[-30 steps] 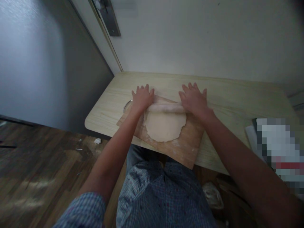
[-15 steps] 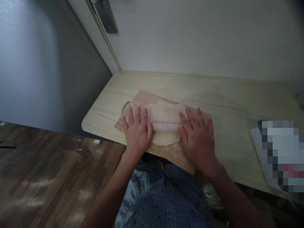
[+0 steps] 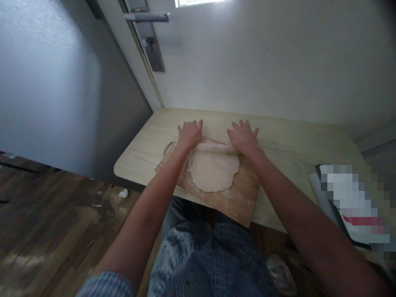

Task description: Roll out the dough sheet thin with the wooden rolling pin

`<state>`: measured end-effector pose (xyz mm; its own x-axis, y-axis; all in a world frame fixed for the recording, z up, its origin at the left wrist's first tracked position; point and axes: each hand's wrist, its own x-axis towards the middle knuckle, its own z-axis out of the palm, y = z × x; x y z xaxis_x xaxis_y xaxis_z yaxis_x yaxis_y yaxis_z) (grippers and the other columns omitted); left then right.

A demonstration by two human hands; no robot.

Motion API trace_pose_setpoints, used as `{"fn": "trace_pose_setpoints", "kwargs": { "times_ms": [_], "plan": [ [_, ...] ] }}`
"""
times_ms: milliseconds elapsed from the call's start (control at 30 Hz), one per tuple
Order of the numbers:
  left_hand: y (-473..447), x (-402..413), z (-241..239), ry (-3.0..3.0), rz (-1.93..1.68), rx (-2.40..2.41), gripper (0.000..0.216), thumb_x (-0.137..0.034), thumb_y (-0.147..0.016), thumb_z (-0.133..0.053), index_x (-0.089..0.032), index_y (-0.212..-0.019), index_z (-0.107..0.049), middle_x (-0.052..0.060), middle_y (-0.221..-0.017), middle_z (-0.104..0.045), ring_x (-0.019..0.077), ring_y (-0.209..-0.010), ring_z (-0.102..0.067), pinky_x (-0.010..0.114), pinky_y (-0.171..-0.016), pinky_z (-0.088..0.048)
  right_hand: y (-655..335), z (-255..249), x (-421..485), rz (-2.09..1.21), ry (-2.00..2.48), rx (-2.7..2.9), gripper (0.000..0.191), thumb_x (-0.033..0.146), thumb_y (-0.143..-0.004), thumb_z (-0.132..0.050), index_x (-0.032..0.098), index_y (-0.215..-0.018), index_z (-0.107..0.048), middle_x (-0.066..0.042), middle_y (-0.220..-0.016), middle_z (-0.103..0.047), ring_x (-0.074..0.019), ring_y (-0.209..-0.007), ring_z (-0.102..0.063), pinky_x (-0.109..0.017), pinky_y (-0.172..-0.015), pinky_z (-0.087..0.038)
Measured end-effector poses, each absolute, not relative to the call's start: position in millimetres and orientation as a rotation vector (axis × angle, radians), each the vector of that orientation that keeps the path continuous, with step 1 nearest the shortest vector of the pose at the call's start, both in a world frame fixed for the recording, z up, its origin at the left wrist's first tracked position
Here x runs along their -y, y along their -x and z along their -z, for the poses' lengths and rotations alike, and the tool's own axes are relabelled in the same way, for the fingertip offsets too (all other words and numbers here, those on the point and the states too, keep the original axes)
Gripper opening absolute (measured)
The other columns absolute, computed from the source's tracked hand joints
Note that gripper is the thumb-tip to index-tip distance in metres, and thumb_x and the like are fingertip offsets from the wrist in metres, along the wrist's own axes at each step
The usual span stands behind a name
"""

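A pale rolling pin lies across the far edge of a flat sheet of dough. My left hand presses on the pin's left end, palm down, fingers stretched forward and spread. On its right end rests my right hand, likewise flat with the fingers apart. The ends of the pin are hidden under my palms. Beneath the dough is a wooden board, dusted with flour and set at an angle, with a metal loop handle at its left corner.
The light wooden table reaches back to a white door with a metal handle. At the right lies a blurred-out flat item. A grey panel stands on the left. White scraps lie on the wooden floor.
Both hands have moved forward with the rolling pin, from over the dough's nearer half to its far edge. My arms are stretched further out. The view has tilted up, showing the door handle.
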<state>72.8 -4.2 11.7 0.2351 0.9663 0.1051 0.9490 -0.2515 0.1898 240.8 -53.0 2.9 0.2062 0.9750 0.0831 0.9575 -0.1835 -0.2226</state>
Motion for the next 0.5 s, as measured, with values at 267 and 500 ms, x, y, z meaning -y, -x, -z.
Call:
{"fn": "trace_pose_setpoints", "kwargs": {
  "times_ms": [267, 500],
  "plan": [
    [-52, 85, 0, -2.596, -0.357, -1.834, 0.049, -0.038, -0.091, -0.024, -0.014, -0.128, -0.045, 0.012, -0.128, -0.053, 0.0294, -0.123, -0.041, 0.048, -0.1, -0.029, -222, 2, 135, 0.046, 2.063, 2.061, 0.048, 0.034, -0.093, -0.022, 0.016, -0.127, -0.05, -0.012, -0.134, -0.047, -0.0272, -0.126, -0.037, -0.053, -0.103, -0.021],
    [-33, 161, 10, -2.573, -0.451, -1.847, 0.053, -0.038, -0.09, -0.025, -0.004, -0.125, -0.048, 0.016, -0.128, -0.052, 0.0262, -0.122, -0.044, 0.046, -0.104, -0.027, -206, 18, 211, 0.173, 1.91, 2.057, 0.044, 0.032, -0.092, -0.03, 0.019, -0.132, -0.043, -0.011, -0.146, -0.027, -0.026, -0.134, -0.02, -0.054, -0.103, -0.02]
  ]
}}
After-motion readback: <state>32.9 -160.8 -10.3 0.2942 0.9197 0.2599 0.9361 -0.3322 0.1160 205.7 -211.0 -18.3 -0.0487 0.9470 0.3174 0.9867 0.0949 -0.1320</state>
